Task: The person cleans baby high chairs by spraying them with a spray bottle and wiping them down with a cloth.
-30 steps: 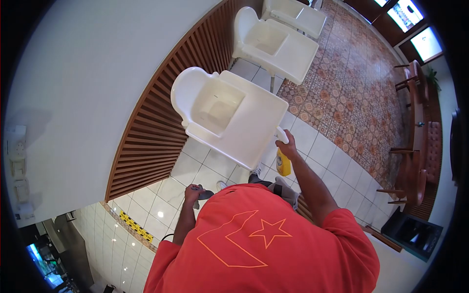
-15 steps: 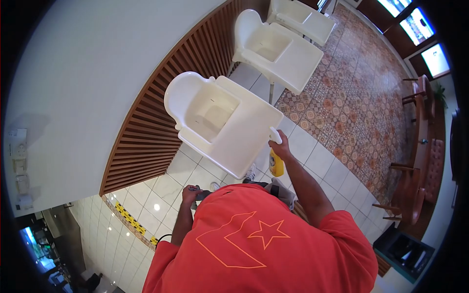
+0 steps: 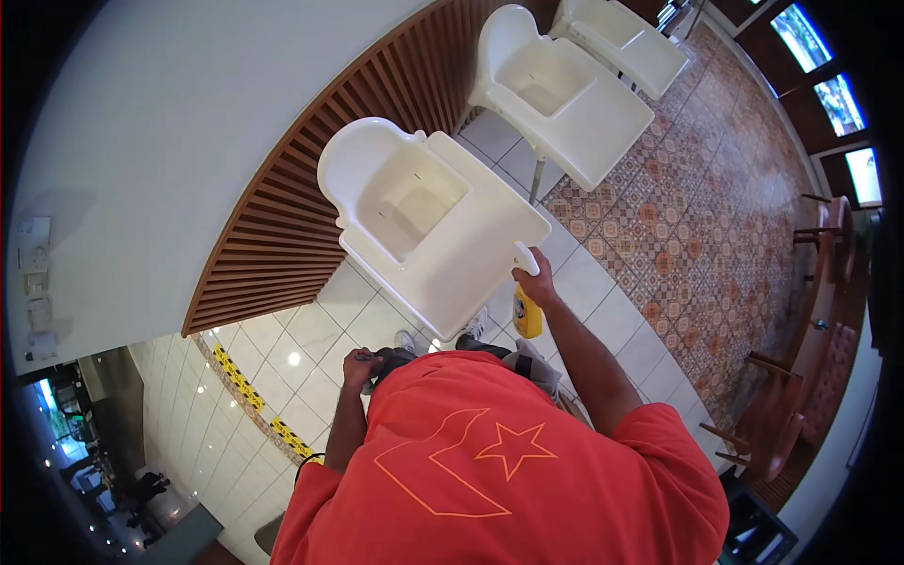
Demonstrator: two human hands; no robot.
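Note:
My right hand [image 3: 536,281] is closed around the neck of a yellow spray bottle [image 3: 527,315] with a white trigger head [image 3: 525,258]. The trigger head is beside the right corner of a white high chair's tray [image 3: 471,254]. Behind the tray is the high chair's moulded seat [image 3: 410,212], with nothing lying in it. My left hand [image 3: 358,367] is low, near my left leg, its fingers closed on a dark grey cloth [image 3: 384,362], partly hidden against my dark trousers.
Two more white high chairs [image 3: 603,122] [image 3: 650,52] stand beyond, along a slatted wooden wall panel [image 3: 273,226]. Pale floor tiles [image 3: 589,282] meet patterned tiles [image 3: 697,217]. Wooden chairs [image 3: 777,424] are at the right, and yellow-black floor tape [image 3: 240,377] runs at the left.
The view has shifted slightly, moving the farther high chairs rightward in the picture. My right hand still holds the spray bottle by the tray corner; my left hand is slightly closer to my body.

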